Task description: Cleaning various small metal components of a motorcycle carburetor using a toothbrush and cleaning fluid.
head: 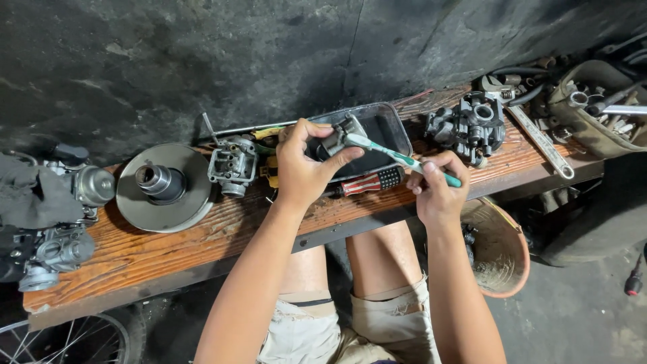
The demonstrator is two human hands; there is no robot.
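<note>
Dark, stained concrete floor behind; worn orange-brown wooden plank bench [202,236] running left to right, far edge against the dark floor, near edge over the knees.

Left hand [304,165]: closed around a small grey metal carburettor part [335,139], thumb across its front, fingers wrapped behind. Held just above the near-left corner of a shallow dark rectangular metal tray [385,129].

Right hand [437,185]: fingers pinched shut on the handle of a white-and-teal plastic toothbrush [394,157]. Brush head laid against the held part, shaft slanting down to the right. Hands apart, joined only by brush and part.

Directly below the brush: screwdriver with red-and-white striped and black handle [369,182], flat on the bench, near the front edge.

Left of the left hand: grey cast carburettor body [232,164], then a round grey metal pulley disc with raised hub [163,185]. More grey engine parts [60,229] crowded at the far left end.

Right of the tray: dark grey carburettor assembly [468,126]; long flat silver wrench [542,143] beyond it, near the bench's right end.

Open bench surface: strip between disc and front edge, below the left forearm. Orange-brown round bucket [500,249] on the ground just under the right wrist.
</note>
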